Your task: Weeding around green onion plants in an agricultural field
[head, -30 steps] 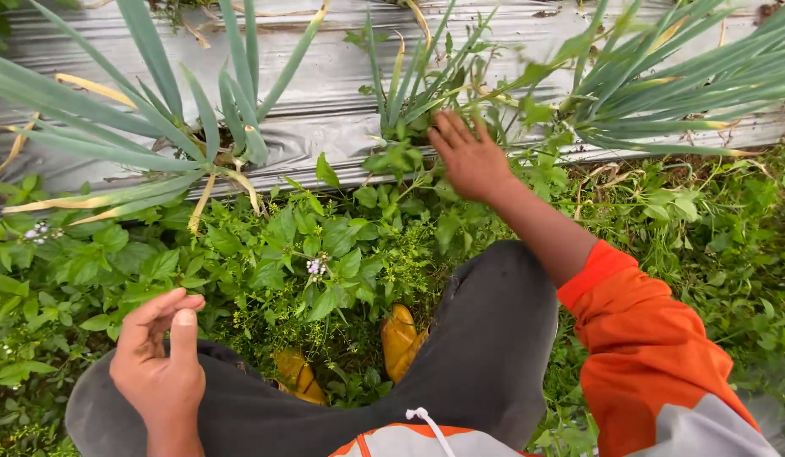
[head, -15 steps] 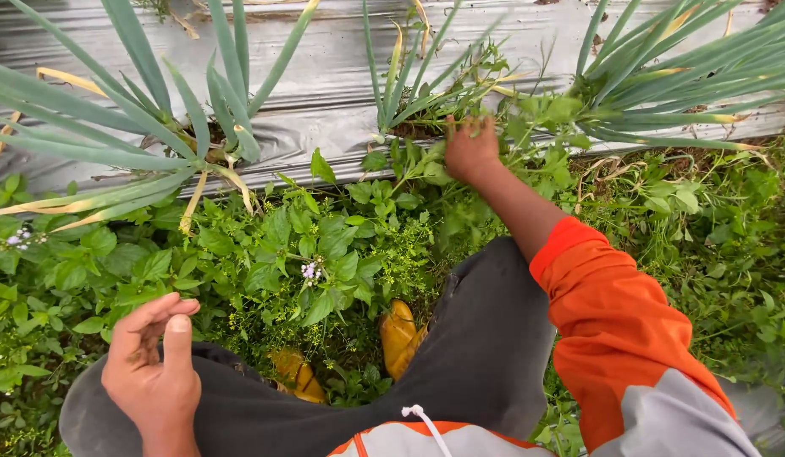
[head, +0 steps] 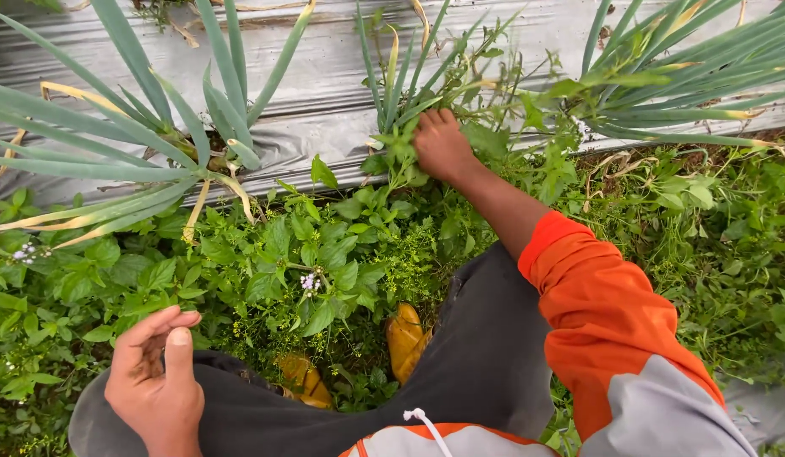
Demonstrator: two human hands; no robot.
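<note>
- Right hand [head: 442, 144]: reached forward into the base of the middle clump of long green onion-like leaves [head: 409, 80]. Its grip is curled closed around a bunch of leafy green weed stems [head: 391, 151] growing at the edge of the silver plastic mulch sheet [head: 325, 93]; the fingertips are hidden among the foliage.
- Left hand [head: 155, 381]: rests above the left knee of the dark grey trousers [head: 460, 372]. Thumb and fingers are lightly curved toward one another, not closed, and hold nothing that can be made out.
- Position of the gripped weeds: touching the middle onion clump, just above the dense patch of broad-leaved green weeds [head: 308, 254] in the furrow.
- Risks, as judged: weed and onion stems are intertwined, so a pull could uproot or snap onion leaves; a weed could break off above its roots; a tug near the sheet's edge could tear the plastic.
- Counts: three onion clumps (left [head: 155, 135], middle, right [head: 663, 76]); two hands; two yellow boot toes [head: 407, 338]; one mulch sheet; two small clusters of pale lilac flowers [head: 308, 281].
</note>
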